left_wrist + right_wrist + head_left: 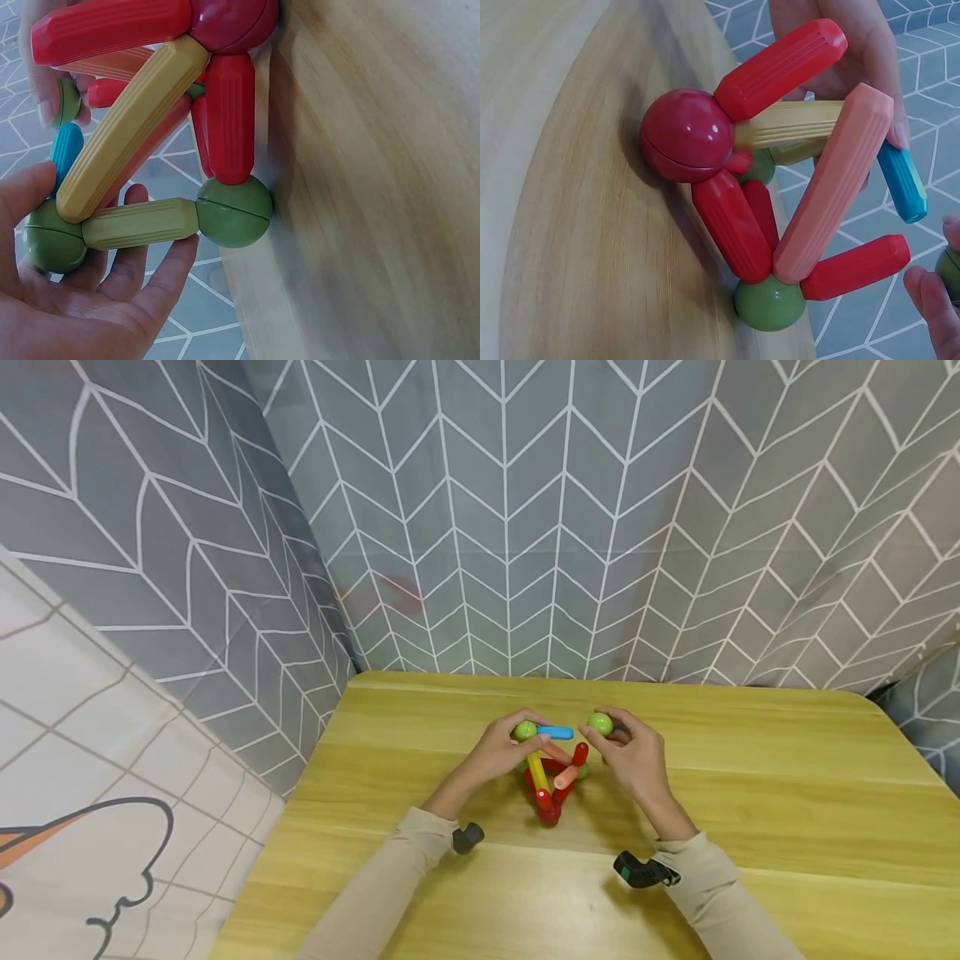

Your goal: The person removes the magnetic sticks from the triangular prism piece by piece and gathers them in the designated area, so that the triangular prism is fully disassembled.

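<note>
My left hand (495,756) holds the upper green ball (55,238) of a magnetic ball-and-rod structure, thumb and fingers around it. From that ball a blue rod (555,732) points toward the right hand, its far end free. A yellow rod (131,131) and a light green rod (142,223) also meet there. My right hand (636,756) pinches a loose green ball (600,723), apart from the blue rod; something dark blue shows behind it among the fingers. The structure's base has a red ball (686,135), a green ball (770,304) and red rods (731,225). A salmon rod (832,184) leans up from it.
The structure stands on a yellow wood-grain table (787,810). Grey chevron-patterned curtain (525,527) hangs behind the table's far edge and along the left. Each wrist wears a black device (645,869). A white printed cloth (97,760) lies at the left.
</note>
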`<state>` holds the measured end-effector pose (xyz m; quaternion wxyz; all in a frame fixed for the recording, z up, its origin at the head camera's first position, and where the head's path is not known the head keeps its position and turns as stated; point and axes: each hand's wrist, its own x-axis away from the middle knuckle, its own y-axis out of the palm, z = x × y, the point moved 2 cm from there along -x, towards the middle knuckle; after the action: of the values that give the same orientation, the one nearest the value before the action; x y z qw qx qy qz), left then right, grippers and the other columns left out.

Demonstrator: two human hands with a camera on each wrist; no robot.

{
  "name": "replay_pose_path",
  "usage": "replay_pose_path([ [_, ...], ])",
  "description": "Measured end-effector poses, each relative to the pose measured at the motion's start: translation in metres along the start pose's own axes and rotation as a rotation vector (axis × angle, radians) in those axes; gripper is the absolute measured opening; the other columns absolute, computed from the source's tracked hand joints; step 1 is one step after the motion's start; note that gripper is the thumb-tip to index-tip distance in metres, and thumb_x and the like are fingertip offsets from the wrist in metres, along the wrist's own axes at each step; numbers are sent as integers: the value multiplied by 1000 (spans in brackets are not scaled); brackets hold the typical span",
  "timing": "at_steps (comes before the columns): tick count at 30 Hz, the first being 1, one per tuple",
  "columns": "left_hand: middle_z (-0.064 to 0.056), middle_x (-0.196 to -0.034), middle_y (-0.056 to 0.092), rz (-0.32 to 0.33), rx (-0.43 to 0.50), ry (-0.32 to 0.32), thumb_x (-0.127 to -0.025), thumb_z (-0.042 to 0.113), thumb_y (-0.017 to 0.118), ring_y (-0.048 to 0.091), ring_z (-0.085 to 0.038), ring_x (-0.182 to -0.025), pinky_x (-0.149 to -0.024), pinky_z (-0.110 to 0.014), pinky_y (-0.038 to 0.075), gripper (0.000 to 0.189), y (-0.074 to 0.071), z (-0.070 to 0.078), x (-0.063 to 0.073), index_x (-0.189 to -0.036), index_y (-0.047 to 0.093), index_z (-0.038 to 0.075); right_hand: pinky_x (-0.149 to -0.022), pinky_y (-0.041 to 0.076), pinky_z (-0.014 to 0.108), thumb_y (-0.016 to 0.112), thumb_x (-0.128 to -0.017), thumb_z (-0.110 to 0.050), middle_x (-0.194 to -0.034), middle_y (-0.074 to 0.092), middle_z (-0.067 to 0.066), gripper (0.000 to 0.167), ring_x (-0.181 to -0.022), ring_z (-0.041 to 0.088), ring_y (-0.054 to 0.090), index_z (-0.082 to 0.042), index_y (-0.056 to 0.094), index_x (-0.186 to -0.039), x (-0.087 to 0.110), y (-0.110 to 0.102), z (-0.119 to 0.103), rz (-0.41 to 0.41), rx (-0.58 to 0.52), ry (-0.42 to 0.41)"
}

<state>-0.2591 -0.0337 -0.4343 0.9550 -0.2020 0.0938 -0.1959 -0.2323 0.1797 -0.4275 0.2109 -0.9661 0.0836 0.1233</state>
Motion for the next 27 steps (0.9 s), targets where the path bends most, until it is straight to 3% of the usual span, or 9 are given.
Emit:
replay_pose_path([
  [7, -8, -124, 66, -18, 7, 13, -100, 25, 64, 56, -17, -107, -83, -24, 50, 26, 2, -1, 0, -122, 66, 13, -65, 52, 8, 79, -88, -16, -114, 71, 27, 43, -77, -17, 60, 0, 67, -125, -1, -8, 3, 32, -39, 14],
  [10, -7, -122, 66, -13, 4, 8, -100, 26, 63, 55, -17, -104, -79, -24, 49, 25, 1, -1, -1, -122, 66, 14, -68, 51, 5, 79, -87, -13, -117, 70, 26, 45, -79, -18, 59, -2, 66, -128, -3, -13, 5, 70, -60, 21],
  [18, -8, -119, 65, -8, 19, -5, -99, 24, 64, 53, -15, -94, -70, -21, 46, 25, 1, -2, -1, -122, 66, 14, -71, 52, 6, 78, -86, -6, -109, 67, 11, 43, -84, -9, 61, -1, 63, -126, -5, -25, 14, 219, -84, 45],
  [23, -8, -117, 66, 2, 18, -13, -99, 24, 64, 53, -15, -93, -70, -21, 45, 23, 1, -1, -1, -121, 67, 15, -71, 51, 5, 77, -87, -8, -113, 66, 5, 41, -87, -10, 60, -3, 64, -126, -5, -30, 16, 232, -67, 69],
  [27, -8, -113, 65, 13, 0, -32, -99, 25, 65, 51, -14, -90, -72, -22, 44, 23, 1, -1, -1, -120, 68, 17, -70, 49, 4, 76, -89, -8, -124, 64, 11, 42, -90, -13, 58, -5, 65, -130, -6, -34, 17, 219, -62, 112],
])
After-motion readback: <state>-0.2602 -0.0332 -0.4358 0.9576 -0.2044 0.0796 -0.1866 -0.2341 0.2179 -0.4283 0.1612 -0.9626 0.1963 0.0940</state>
